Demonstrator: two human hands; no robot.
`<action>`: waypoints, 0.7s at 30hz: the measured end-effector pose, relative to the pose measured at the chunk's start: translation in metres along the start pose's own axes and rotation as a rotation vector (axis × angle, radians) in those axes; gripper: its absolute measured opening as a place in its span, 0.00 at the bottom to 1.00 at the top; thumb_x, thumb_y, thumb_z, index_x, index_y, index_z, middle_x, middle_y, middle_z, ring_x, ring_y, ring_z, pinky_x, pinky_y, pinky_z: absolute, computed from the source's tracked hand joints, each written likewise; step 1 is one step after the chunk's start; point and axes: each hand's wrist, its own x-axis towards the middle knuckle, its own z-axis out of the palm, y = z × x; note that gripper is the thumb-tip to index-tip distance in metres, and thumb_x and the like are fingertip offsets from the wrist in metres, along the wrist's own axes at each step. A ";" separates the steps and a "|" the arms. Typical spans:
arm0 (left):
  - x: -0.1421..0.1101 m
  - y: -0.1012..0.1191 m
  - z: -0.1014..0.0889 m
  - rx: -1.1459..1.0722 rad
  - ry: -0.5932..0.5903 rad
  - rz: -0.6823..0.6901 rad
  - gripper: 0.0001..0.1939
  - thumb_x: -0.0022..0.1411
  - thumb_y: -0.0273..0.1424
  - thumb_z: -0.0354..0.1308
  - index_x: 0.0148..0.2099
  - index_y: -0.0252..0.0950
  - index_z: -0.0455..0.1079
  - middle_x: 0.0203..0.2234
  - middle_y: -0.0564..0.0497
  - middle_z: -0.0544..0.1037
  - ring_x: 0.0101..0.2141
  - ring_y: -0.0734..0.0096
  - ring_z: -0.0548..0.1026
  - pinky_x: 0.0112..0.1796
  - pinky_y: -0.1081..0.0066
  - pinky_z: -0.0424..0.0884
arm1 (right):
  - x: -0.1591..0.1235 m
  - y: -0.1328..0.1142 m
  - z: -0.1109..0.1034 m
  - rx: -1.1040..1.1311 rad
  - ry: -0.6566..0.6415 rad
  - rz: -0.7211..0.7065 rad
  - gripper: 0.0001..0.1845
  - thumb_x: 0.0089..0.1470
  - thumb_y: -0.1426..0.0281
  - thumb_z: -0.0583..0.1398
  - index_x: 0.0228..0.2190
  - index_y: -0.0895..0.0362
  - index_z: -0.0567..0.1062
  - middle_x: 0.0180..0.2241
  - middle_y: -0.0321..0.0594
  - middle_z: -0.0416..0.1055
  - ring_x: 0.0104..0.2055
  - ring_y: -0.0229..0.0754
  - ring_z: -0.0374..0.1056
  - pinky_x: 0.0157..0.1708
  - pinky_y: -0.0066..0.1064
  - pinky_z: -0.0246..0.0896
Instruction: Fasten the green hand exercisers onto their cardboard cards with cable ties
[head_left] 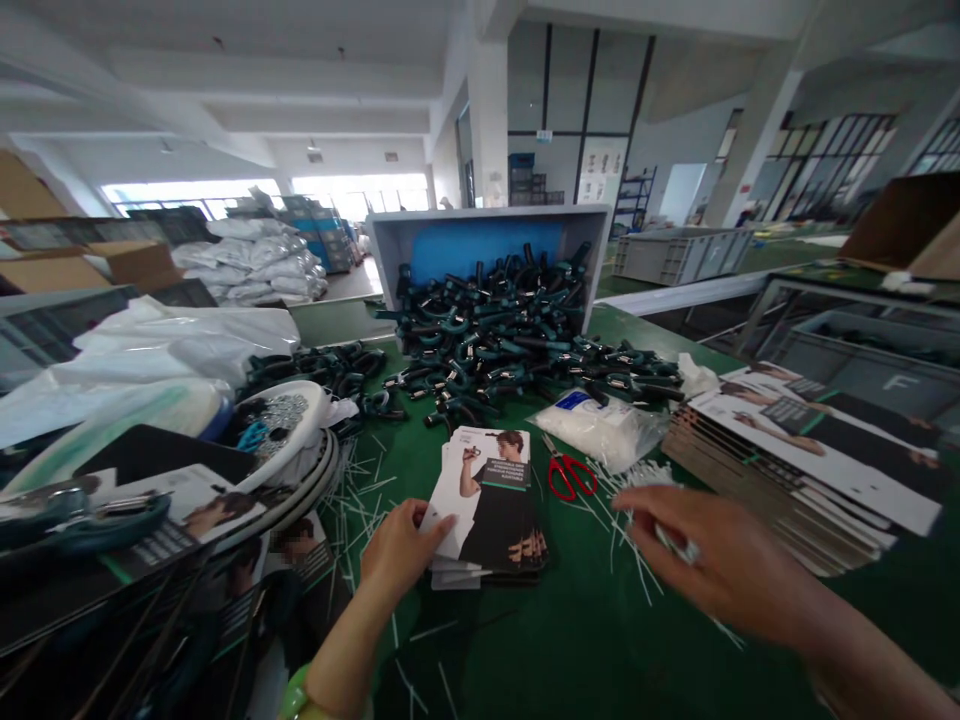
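Observation:
A small stack of printed packaging cards [487, 505] lies on the green table [592, 630] in front of me. My left hand [401, 550] grips the stack's left edge with curled fingers. My right hand [712, 560] hovers to the right over scattered white cable ties [637, 480], fingers bent; motion blur hides whether it holds any. Red-handled scissors [570, 472] lie just right of the cards. Behind them a heap of dark teal hand grippers [510, 350] spills from a grey bin [487, 235].
A clear bag of white ties [600, 425] sits by the scissors. A long stack of printed cards [810, 460] fills the right side. More cards, plastic bags [150, 360] and finished pieces crowd the left. Loose white ties litter the table.

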 end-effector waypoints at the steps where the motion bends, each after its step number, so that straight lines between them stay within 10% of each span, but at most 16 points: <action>1: -0.001 -0.002 0.001 -0.037 0.014 0.002 0.20 0.50 0.48 0.54 0.34 0.36 0.67 0.30 0.49 0.75 0.32 0.63 0.73 0.32 0.69 0.64 | 0.011 0.013 0.000 -0.149 -0.016 0.058 0.12 0.53 0.62 0.56 0.37 0.54 0.73 0.33 0.42 0.73 0.34 0.43 0.69 0.35 0.34 0.62; 7: -0.011 0.003 0.002 -0.523 -0.146 -0.012 0.20 0.51 0.48 0.53 0.31 0.34 0.64 0.19 0.54 0.69 0.20 0.73 0.68 0.19 0.75 0.60 | 0.061 0.089 0.016 -0.568 -0.132 0.303 0.13 0.51 0.68 0.52 0.24 0.59 0.74 0.32 0.50 0.75 0.36 0.51 0.70 0.30 0.35 0.58; 14: -0.035 0.005 -0.005 -0.876 -0.405 -0.074 0.26 0.51 0.42 0.57 0.49 0.36 0.57 0.24 0.54 0.74 0.19 0.75 0.71 0.17 0.79 0.59 | 0.065 0.086 0.010 -0.488 -0.045 0.262 0.12 0.49 0.72 0.51 0.22 0.57 0.72 0.28 0.45 0.75 0.32 0.47 0.70 0.30 0.33 0.57; 21: -0.032 0.009 0.012 -0.983 -0.299 -0.174 0.26 0.48 0.38 0.61 0.48 0.35 0.60 0.34 0.47 0.76 0.28 0.68 0.75 0.23 0.74 0.67 | 0.039 0.035 0.013 0.563 -0.059 0.353 0.12 0.45 0.60 0.57 0.26 0.57 0.69 0.22 0.36 0.68 0.17 0.31 0.56 0.14 0.23 0.42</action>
